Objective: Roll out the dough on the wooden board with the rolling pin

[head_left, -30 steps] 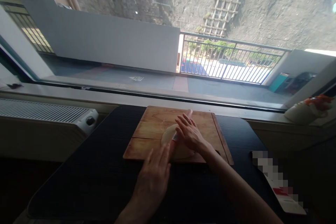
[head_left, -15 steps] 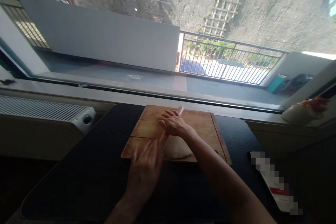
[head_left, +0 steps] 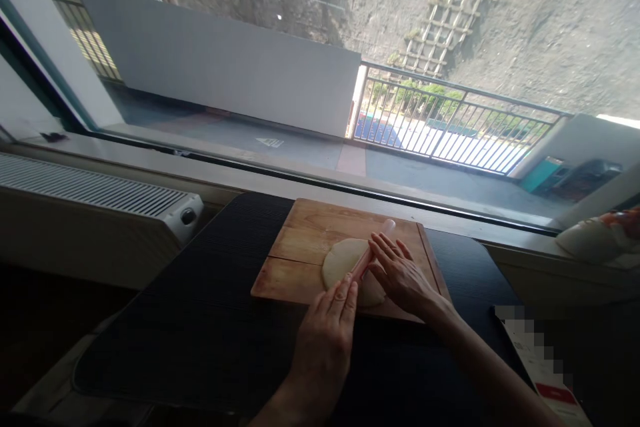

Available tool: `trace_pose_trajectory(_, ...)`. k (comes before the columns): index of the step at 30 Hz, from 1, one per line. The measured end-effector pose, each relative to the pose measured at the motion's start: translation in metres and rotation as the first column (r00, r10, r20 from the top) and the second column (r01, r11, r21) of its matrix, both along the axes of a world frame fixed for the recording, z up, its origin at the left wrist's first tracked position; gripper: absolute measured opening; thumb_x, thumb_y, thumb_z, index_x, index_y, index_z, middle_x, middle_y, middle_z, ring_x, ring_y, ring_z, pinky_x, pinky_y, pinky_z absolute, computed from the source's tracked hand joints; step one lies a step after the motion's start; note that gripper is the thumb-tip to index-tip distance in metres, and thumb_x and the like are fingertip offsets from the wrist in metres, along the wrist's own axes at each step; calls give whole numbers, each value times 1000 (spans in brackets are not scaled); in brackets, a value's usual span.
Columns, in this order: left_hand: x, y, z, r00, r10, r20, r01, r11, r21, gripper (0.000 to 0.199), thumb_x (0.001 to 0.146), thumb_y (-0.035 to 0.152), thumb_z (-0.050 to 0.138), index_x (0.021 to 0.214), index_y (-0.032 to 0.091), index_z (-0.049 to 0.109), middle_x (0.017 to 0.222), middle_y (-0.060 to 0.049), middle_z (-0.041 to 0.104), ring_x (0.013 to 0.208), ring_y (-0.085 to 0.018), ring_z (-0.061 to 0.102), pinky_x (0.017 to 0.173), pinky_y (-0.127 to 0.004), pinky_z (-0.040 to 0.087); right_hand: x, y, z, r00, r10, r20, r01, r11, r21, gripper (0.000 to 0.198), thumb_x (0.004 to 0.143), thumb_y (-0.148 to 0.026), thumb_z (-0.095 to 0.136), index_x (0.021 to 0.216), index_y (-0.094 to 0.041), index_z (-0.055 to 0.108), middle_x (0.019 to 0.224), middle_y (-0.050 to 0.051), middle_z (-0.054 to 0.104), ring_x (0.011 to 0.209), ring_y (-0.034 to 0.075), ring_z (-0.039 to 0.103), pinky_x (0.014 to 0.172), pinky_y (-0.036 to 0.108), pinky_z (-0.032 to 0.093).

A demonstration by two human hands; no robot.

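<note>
A pale round sheet of dough (head_left: 340,256) lies flat on a wooden cutting board (head_left: 293,247). Across it, slanting from near left to far right, is a slim, pinkish, see-through rolling pin (head_left: 389,227). My left hand (head_left: 327,327) rests on the pin's near end, fingers stretched out and close together. Farther up the pin lies my right hand (head_left: 403,277), its fingers extended flat over it. Both hands press from above, neither wrapped round the pin. The fingers hide parts of the pin and the dough's right side.
The board sits on a black table (head_left: 200,307) against a windowsill (head_left: 240,177). A white radiator (head_left: 150,203) stands to the left. At the right table edge lies a partly blurred flat item with a red patch (head_left: 556,393). A pale rounded object (head_left: 583,240) is on the sill.
My hands and the rolling pin have moved right across the dough, uncovering its left part. The right hand no longer crosses over toward the left. The whole view has shifted slightly.
</note>
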State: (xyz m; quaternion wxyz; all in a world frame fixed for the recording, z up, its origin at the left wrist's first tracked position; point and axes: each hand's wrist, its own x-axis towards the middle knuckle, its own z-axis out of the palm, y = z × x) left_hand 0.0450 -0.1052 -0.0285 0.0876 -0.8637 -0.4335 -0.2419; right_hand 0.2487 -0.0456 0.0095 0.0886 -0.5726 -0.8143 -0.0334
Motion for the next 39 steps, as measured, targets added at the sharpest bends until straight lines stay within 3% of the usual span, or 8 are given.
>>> trace_pose_trajectory(6, -28, 37, 14, 976, 214, 49, -209, 973, -98, 42, 90, 29, 39, 126, 10, 49, 120, -14, 60, 111, -26, 56, 94, -45, 41, -71, 76, 16, 997, 78, -12, -79, 996, -51, 47, 97, -42, 21, 130, -20, 45, 140, 5, 42, 136, 20, 23, 110, 41, 18)
trace_pose_trajectory(10, -35, 50, 19, 975, 218, 30, -214, 971, -110, 40, 92, 30, 38, 124, 11, 51, 116, -13, 62, 110, -26, 55, 98, -46, 36, -94, 99, 26, 995, 96, -9, -96, 992, -83, 43, 97, -43, 25, 116, -21, 56, 128, 6, 54, 130, 21, 34, 105, 40, 26)
trace_pose_trajectory(18, -32, 16, 8, 991, 137, 16, -136, 990, -44, 42, 89, 15, 36, 130, 16, 47, 125, -9, 58, 114, -23, 53, 101, -45, 34, -18, -36, 1, 996, -91, -7, 91, 995, 41, 56, 94, -50, 24, 141, -20, 31, 147, 7, 30, 138, 24, 18, 111, 47, 13)
trace_pose_trajectory(21, -22, 29, 16, 985, 165, 42, -162, 984, -68, 41, 91, 23, 35, 129, 16, 47, 128, -10, 56, 119, -24, 48, 106, -49, 26, -3, -49, -2, 994, -108, 0, 108, 994, -1, 54, 95, -49, 23, 141, -23, 30, 147, 5, 30, 138, 22, 19, 111, 48, 13)
trace_pose_trajectory(25, -5, 91, 34, 954, 295, 49, -283, 945, -163, 42, 94, 33, 28, 118, 14, 56, 119, -13, 61, 115, -27, 50, 107, -56, 17, -14, 15, 8, 982, -190, -17, 189, 980, -54, 51, 96, -46, 20, 134, -20, 41, 141, 8, 40, 136, 24, 23, 109, 49, 16)
trace_pose_trajectory(30, 1, 153, 48, 959, 282, 21, -273, 941, -200, 42, 94, 32, 27, 94, 13, 64, 101, -14, 67, 106, -27, 56, 103, -56, 24, -29, 85, 23, 980, -200, -3, 199, 976, -93, 44, 96, -43, 19, 120, -24, 52, 135, 9, 46, 131, 24, 31, 102, 49, 28)
trace_pose_trajectory(33, -4, 135, 43, 975, 222, 7, -216, 955, -205, 40, 94, 34, 29, 106, 16, 62, 115, -10, 63, 115, -23, 51, 105, -48, 27, -26, 58, 15, 980, -197, -12, 196, 979, -48, 47, 96, -45, 20, 126, -22, 48, 141, 9, 39, 135, 26, 24, 105, 50, 24)
trace_pose_trajectory(39, -17, 44, 21, 997, 73, -16, -74, 988, -132, 49, 94, 35, 29, 137, 15, 38, 144, -8, 37, 135, -21, 27, 113, -45, 12, -1, -60, -15, 996, -90, -18, 91, 991, 97, 60, 92, -46, 32, 145, -19, 21, 150, 6, 24, 139, 23, 14, 112, 45, 17)
